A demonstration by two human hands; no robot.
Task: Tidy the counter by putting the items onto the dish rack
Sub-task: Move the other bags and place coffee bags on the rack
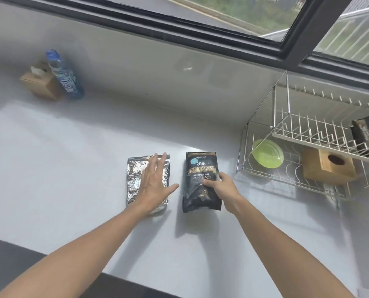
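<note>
While left hand [155, 181] lies flat, fingers spread, on foil pouch [134, 179], right hand [219, 183] fingers clamp black coffee bag [200, 168], long axis pointing away; dish rack [308, 134] lies rightward, nearer right hand.

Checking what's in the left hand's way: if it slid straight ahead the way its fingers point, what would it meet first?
The left hand lies flat on the foil pouch, fingers pointing toward the back wall. Past the pouch's far edge only bare counter shows, so the wall would probably come first, though depth is hard to judge.
</note>
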